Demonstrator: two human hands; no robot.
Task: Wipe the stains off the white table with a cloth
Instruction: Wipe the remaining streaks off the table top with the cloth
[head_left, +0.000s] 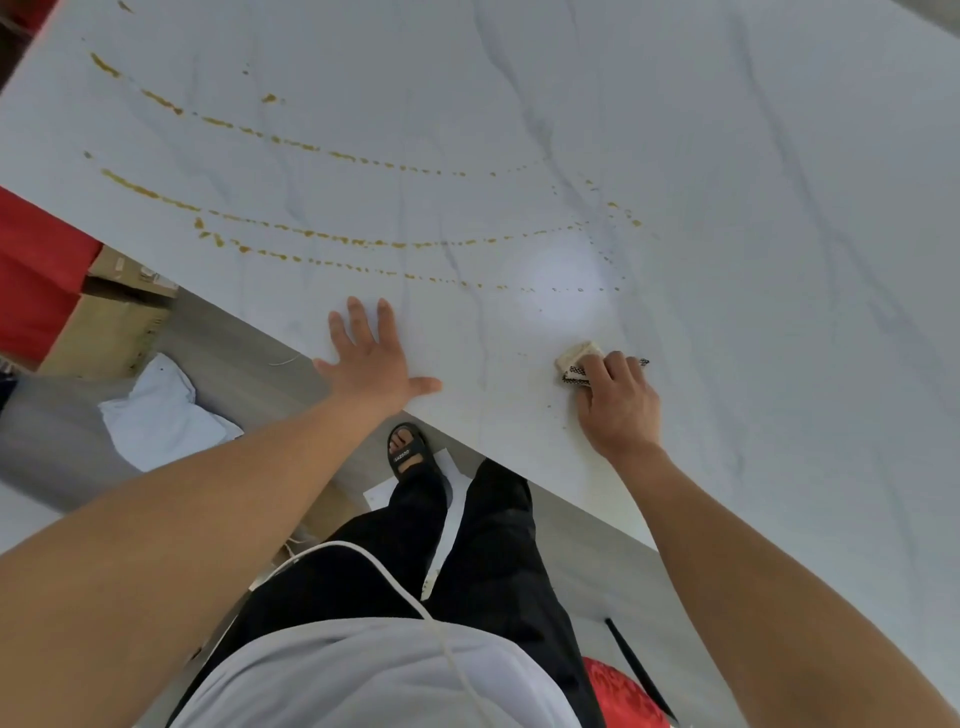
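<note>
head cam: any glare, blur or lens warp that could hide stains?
Head view: a round glare patch on the table washes out the faint right end of the stains. Head view: wide-angle warp, arms balloon at the bottom corners. Head view: slightly soft overall, but the cloth in the right hand grip reads fine.

Person is standing at the near edge of the white table (727, 156). Right hand (618, 405) is gripping a folded cloth (574, 361), fingers curled over it, holding it on the tabletop. A beige corner and a dark-patterned edge are sticking out past the fingers. Left hand (371, 358) is lying flat with fingers spread, well to the left of the grip, by the table edge. Brownish stains (311, 234) are running in dotted arcs beyond and left of the grip. Small specks are sitting just beside the gripping hand.
</note>
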